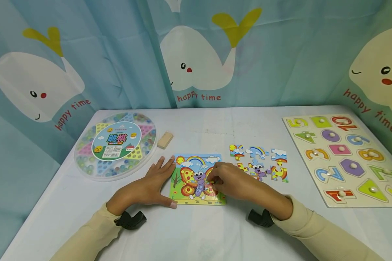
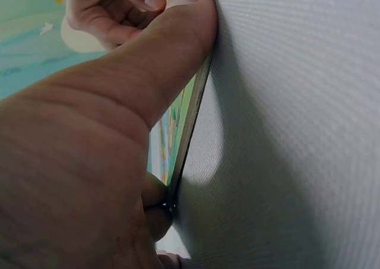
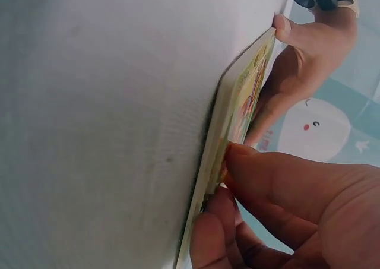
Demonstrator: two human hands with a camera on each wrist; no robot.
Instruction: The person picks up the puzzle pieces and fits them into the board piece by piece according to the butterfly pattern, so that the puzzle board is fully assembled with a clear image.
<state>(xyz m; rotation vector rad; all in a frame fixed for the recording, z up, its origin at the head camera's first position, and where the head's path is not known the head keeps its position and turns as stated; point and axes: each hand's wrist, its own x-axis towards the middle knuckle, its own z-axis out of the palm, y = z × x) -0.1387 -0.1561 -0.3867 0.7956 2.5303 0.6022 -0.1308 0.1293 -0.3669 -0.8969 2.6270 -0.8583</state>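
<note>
A picture puzzle board (image 1: 198,181) with a purple butterfly, a rainbow and a sun lies flat on the white table. My left hand (image 1: 150,185) rests along its left side, fingers spread and thumb at the lower left corner. In the left wrist view, that thumb lies along the board's edge (image 2: 189,123). At the board's right side, my right hand (image 1: 231,180) bends over the butterfly's wing. Its thumb and fingers pinch a small orange puzzle piece (image 3: 224,176), mostly hidden, at the board's surface. Several loose puzzle pieces (image 1: 257,152) lie in two rows right of the board.
A round Chinese checkers box (image 1: 140,159) with colored marbles sits at the back left. Near it lies a small wooden block (image 1: 164,140). A board of knobbed numbers and shapes (image 1: 317,174) lies at the right. A blue whale-print curtain (image 1: 127,72) hangs behind the table.
</note>
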